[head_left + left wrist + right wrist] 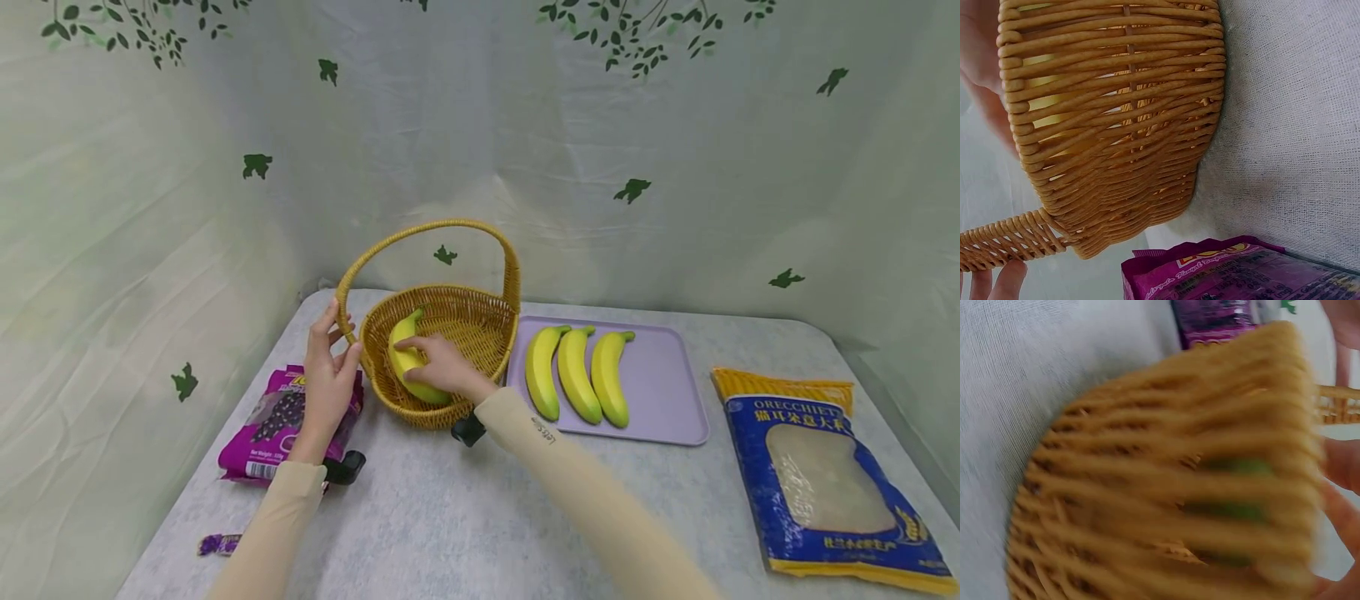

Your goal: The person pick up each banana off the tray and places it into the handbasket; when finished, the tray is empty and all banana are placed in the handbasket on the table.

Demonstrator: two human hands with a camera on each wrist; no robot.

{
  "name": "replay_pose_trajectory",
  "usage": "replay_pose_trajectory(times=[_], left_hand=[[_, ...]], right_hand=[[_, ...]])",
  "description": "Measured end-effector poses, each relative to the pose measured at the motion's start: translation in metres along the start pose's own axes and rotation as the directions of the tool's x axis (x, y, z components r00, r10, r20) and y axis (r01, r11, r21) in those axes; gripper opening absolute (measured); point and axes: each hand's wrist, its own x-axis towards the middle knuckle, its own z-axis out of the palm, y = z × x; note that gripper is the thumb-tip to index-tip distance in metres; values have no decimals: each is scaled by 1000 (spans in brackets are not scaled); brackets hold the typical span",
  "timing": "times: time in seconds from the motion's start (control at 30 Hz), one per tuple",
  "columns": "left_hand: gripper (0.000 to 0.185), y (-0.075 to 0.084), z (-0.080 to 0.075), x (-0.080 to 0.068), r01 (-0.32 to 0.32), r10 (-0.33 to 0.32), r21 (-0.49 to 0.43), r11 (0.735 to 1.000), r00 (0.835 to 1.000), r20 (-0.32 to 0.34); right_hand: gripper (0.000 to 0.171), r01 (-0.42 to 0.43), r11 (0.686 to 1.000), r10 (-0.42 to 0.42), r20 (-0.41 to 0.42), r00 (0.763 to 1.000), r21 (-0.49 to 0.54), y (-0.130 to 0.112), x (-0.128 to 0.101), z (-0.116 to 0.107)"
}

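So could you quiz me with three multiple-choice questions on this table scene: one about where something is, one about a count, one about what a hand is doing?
1. Where does the blue bag lie?
A. right of the tray
B. inside the basket
C. under the purple bag

2. How many bananas lie on the tray?
A. one
B. three
C. five

3. What is the right hand doing?
A. lying flat on the table
B. lifting the tray
C. holding a banana inside the basket

Answers:
1 A, the blue bag sits near the table's right edge, beyond the tray.
2 B, three bananas lie side by side there.
3 C, its fingers wrap that banana, while the left hand grips the handle.
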Motion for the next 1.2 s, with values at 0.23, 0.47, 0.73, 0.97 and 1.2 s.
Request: replay_pose_trajectory(times=[0.23, 0.47, 0.73, 0.97, 1.2], left_hand=[[58, 0, 1, 0, 7, -7, -6, 1000, 1000, -8], [57, 0, 2, 0, -11, 11, -3, 1000, 1000, -17], [57, 1, 3, 0, -11, 11, -2, 1000, 1000, -16], [58, -1, 2, 0, -12, 12, 8, 1000, 1000, -18], [58, -2, 3, 0, -14, 14, -7, 1000, 1000, -14]], right_hand=[[46, -20, 999, 20, -6, 1000, -48, 2, 8, 20], [46, -61, 997, 63, 46, 997, -37, 1, 9, 23], [51, -74, 995, 80, 89, 993, -66, 3, 6, 23], [51, -55, 997, 58, 53, 997, -53, 3, 3, 19], [45, 4, 975, -5, 4, 1000, 224, 18, -9, -12]])
